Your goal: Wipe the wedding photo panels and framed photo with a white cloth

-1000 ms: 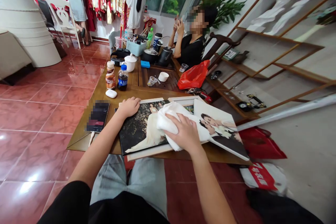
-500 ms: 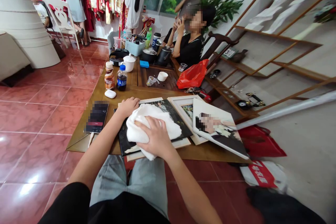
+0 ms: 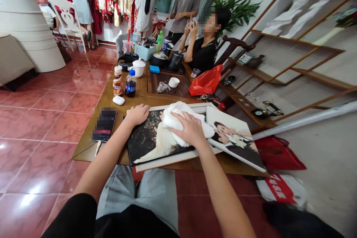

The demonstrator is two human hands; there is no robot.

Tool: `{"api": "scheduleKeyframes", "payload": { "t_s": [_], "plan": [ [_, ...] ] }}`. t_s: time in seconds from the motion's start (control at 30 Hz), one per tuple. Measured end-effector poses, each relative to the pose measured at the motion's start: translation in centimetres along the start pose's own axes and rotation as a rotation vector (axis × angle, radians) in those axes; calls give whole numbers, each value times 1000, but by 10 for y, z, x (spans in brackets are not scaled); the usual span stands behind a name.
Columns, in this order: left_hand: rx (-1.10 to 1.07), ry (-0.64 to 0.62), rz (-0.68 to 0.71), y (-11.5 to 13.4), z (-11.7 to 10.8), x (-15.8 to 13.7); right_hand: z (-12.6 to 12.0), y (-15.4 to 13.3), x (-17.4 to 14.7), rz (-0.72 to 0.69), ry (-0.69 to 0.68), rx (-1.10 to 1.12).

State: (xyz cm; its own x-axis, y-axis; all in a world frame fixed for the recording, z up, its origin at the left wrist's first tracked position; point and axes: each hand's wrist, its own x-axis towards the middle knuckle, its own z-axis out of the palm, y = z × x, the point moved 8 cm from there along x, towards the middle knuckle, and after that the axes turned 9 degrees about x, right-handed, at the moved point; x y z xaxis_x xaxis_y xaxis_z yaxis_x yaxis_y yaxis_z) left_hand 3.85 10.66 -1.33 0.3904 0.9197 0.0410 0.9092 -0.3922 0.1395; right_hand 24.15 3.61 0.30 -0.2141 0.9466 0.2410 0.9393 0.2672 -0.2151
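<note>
A dark wedding photo panel lies on the table in front of me, showing a pale dress against a black ground. My left hand rests flat with fingers stretched on the panel's upper left edge. With my right hand I grip a bunched white cloth and press it onto the panel's right part, which the cloth covers. Pale frame edges show beneath and behind the panel. At the right, a second photo panel with a couple in wedding clothes lies tilted, close to the cloth.
Left on the table are a phone, a white earbud case, a coffee bottle and a cola bottle. Farther back are a lidded white cup and a red plastic bag. A seated person is beyond.
My right hand has moved the white cloth rightward across the panel, uncovering the pale dress in the picture. My left hand stays at the upper left edge. The standing person behind has lowered an arm.
</note>
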Motion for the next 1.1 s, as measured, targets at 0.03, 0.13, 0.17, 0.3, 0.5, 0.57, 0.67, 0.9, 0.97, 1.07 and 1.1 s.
{"api": "scheduleKeyframes", "payload": {
  "t_s": [0.03, 0.13, 0.17, 0.3, 0.5, 0.57, 0.67, 0.9, 0.97, 1.07, 1.1],
  "plan": [
    [-2, -2, 0, 0, 0, 0, 0, 4, 4, 14, 0, -10],
    [4, -9, 1, 1, -1, 0, 3, 0, 13, 8, -3, -18],
    [10, -10, 0, 1, -1, 0, 4, -6, 16, -13, -7, -12],
    [31, -5, 4, 1, -1, 0, 15, -39, 28, -131, -58, 18],
    [45, -23, 12, 1, -1, 0, 22, -58, 40, -210, -105, 43],
    [42, -19, 11, 2, -1, 0, 20, -49, 43, -201, -104, 50],
    [34, -8, 5, 2, -2, -1, 16, -27, 48, -151, -85, 51],
    [17, -15, 7, 2, 0, 0, 11, 2, 43, -83, -66, 34],
    [10, -14, 6, 1, 0, 0, 10, 3, 34, -87, -72, 30],
    [8, -15, 0, 1, 0, 0, 7, 5, 13, -99, -57, 18],
    [8, -14, 0, 1, -1, 0, 6, 6, 5, -108, -51, 14]
  ]
}}
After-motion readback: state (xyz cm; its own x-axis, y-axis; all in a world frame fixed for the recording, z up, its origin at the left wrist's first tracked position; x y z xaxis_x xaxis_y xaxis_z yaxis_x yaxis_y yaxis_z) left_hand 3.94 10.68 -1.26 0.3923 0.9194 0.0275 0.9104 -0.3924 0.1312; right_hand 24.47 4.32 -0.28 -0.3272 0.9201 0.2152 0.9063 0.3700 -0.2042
